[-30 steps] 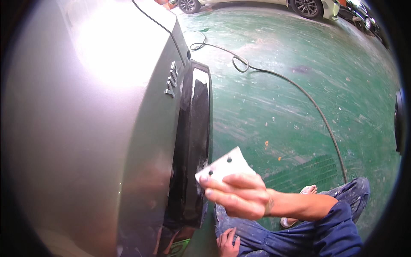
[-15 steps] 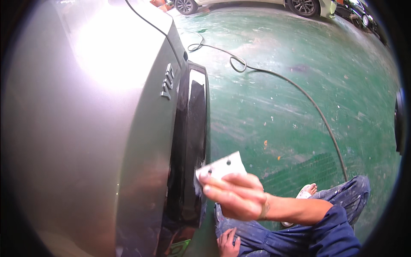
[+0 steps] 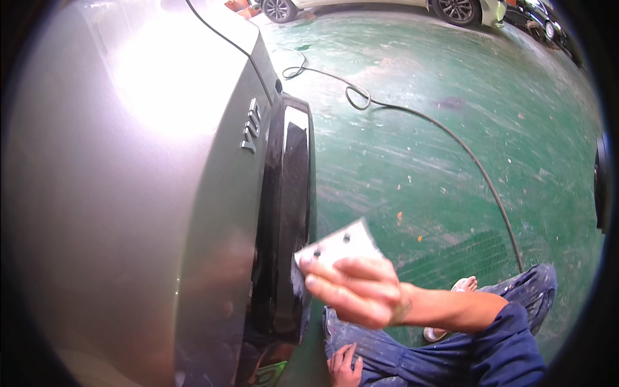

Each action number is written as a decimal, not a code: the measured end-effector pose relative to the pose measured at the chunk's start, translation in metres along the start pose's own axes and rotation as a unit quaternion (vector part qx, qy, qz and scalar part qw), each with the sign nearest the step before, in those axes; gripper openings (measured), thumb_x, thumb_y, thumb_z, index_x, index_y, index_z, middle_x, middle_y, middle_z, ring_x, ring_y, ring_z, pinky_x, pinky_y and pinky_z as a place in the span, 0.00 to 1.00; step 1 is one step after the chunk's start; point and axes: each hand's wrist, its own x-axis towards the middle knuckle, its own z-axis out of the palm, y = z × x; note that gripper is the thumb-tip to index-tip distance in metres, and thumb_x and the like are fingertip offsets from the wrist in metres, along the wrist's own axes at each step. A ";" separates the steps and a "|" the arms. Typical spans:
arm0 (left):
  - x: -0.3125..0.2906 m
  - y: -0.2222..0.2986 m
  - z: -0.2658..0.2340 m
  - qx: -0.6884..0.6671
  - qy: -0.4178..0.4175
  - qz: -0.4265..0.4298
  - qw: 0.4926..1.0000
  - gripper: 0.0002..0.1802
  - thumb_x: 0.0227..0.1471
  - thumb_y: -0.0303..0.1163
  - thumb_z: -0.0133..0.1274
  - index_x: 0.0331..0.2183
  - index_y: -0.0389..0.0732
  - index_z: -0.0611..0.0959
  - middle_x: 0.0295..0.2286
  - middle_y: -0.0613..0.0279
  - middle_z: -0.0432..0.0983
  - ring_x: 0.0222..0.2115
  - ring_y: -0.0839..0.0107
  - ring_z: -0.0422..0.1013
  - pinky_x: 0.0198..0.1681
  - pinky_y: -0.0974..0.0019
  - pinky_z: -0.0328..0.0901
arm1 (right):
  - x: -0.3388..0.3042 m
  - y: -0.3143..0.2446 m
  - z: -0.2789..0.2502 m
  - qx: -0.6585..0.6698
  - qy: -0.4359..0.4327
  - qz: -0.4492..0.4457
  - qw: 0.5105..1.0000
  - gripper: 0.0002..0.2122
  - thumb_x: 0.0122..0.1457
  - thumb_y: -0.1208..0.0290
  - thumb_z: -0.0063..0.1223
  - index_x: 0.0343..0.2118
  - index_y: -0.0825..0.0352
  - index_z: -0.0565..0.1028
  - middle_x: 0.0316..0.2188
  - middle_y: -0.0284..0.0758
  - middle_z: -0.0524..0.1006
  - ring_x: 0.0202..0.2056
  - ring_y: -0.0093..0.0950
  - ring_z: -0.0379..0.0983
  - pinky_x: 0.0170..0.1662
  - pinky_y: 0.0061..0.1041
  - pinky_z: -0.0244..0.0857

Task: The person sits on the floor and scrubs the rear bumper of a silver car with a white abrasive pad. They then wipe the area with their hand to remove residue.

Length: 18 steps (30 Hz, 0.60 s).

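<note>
My right hand (image 3: 358, 290) grips a grey sheet of sandpaper with small holes (image 3: 338, 248) and presses its lower edge against the black bumper trim (image 3: 289, 213) of a silver car (image 3: 122, 193). My left hand (image 3: 345, 364) rests on my knee, on blue trousers (image 3: 490, 348), at the bottom of the view with fingers spread. A foot in a sandal (image 3: 451, 303) shows beside my right forearm.
A black cable (image 3: 451, 145) snakes across the green painted floor (image 3: 451, 97) from the car's top toward my leg. Wheels of parked cars (image 3: 458, 8) stand at the far edge. A dark object (image 3: 603, 180) sits at the right rim.
My right hand with the sandpaper has slid slightly down along the black trim. The left hand stays on the knee.
</note>
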 end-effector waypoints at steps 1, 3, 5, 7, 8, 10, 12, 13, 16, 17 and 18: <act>0.001 -0.001 0.000 0.000 0.001 0.002 1.000 0.25 0.66 0.39 0.56 0.61 0.43 0.81 0.58 0.52 0.77 0.59 0.48 0.72 0.64 0.47 0.62 | -0.004 -0.011 -0.001 0.011 -0.007 -0.006 1.000 0.14 0.46 0.85 0.62 0.38 0.77 0.83 0.42 0.50 0.88 0.28 0.29 0.78 0.31 0.26 0.75; 0.000 0.002 0.001 -0.001 0.005 0.005 1.000 0.25 0.66 0.39 0.56 0.61 0.42 0.81 0.58 0.52 0.76 0.59 0.48 0.72 0.64 0.47 0.62 | -0.007 -0.021 -0.008 0.029 -0.032 -0.013 0.999 0.15 0.46 0.86 0.60 0.39 0.77 0.83 0.44 0.49 0.88 0.28 0.31 0.78 0.30 0.27 0.74; 0.000 0.004 0.000 -0.001 0.006 0.004 1.000 0.25 0.66 0.39 0.56 0.61 0.42 0.81 0.58 0.52 0.76 0.59 0.48 0.72 0.64 0.47 0.62 | 0.001 0.003 -0.004 0.036 -0.011 -0.005 0.999 0.15 0.45 0.86 0.60 0.40 0.77 0.83 0.45 0.50 0.88 0.27 0.31 0.78 0.29 0.27 0.73; 0.004 0.001 0.000 -0.009 0.006 0.011 1.000 0.25 0.66 0.38 0.56 0.61 0.42 0.81 0.58 0.52 0.76 0.59 0.48 0.71 0.64 0.47 0.62 | 0.005 0.020 -0.001 0.045 -0.007 -0.005 0.999 0.17 0.45 0.86 0.60 0.42 0.78 0.83 0.46 0.52 0.87 0.27 0.30 0.77 0.28 0.26 0.73; 0.002 0.001 0.000 -0.013 0.006 0.011 1.000 0.25 0.66 0.38 0.56 0.61 0.42 0.81 0.58 0.51 0.76 0.59 0.48 0.71 0.64 0.47 0.62 | 0.002 0.006 -0.005 0.037 -0.029 0.005 0.999 0.17 0.45 0.86 0.59 0.42 0.78 0.83 0.45 0.52 0.87 0.25 0.30 0.77 0.28 0.26 0.73; 0.001 0.000 0.002 -0.019 0.012 0.014 1.000 0.25 0.66 0.38 0.56 0.61 0.41 0.81 0.58 0.51 0.76 0.59 0.48 0.71 0.64 0.47 0.62 | -0.006 -0.013 -0.004 0.047 -0.019 -0.013 0.999 0.17 0.45 0.86 0.58 0.42 0.78 0.83 0.45 0.53 0.87 0.25 0.30 0.77 0.28 0.26 0.74; 0.000 0.003 0.003 -0.020 0.016 0.009 1.000 0.25 0.66 0.38 0.56 0.61 0.41 0.81 0.58 0.51 0.76 0.59 0.47 0.71 0.64 0.47 0.62 | -0.007 -0.004 -0.004 0.058 -0.013 -0.019 0.998 0.18 0.45 0.86 0.58 0.42 0.78 0.83 0.46 0.53 0.87 0.26 0.32 0.79 0.30 0.28 0.75; 0.000 0.002 0.003 -0.019 0.014 0.009 1.000 0.25 0.66 0.38 0.56 0.61 0.41 0.81 0.58 0.51 0.76 0.59 0.47 0.71 0.64 0.47 0.62 | -0.007 0.008 0.000 0.050 -0.001 -0.004 0.999 0.19 0.44 0.87 0.58 0.43 0.78 0.83 0.46 0.53 0.87 0.27 0.32 0.79 0.30 0.28 0.75; -0.005 -0.003 0.005 -0.017 0.010 0.005 1.000 0.25 0.65 0.38 0.56 0.61 0.42 0.81 0.57 0.51 0.76 0.58 0.47 0.71 0.64 0.47 0.62 | -0.011 -0.007 -0.006 0.044 -0.023 0.040 0.998 0.20 0.43 0.88 0.58 0.43 0.78 0.83 0.46 0.53 0.87 0.28 0.31 0.79 0.29 0.27 0.74; -0.001 -0.004 0.007 -0.017 0.015 0.010 1.000 0.25 0.65 0.38 0.56 0.61 0.42 0.81 0.57 0.51 0.76 0.58 0.47 0.71 0.64 0.47 0.62 | -0.011 -0.011 -0.005 0.036 -0.015 0.021 0.999 0.18 0.43 0.87 0.59 0.42 0.78 0.83 0.44 0.52 0.87 0.27 0.30 0.78 0.29 0.26 0.73; 0.000 -0.003 0.007 -0.017 0.020 0.011 1.000 0.25 0.65 0.38 0.57 0.61 0.42 0.82 0.57 0.51 0.76 0.58 0.47 0.72 0.64 0.47 0.62 | -0.012 -0.013 -0.005 0.028 -0.008 0.003 1.000 0.17 0.43 0.86 0.60 0.40 0.77 0.83 0.43 0.52 0.88 0.26 0.29 0.78 0.29 0.25 0.73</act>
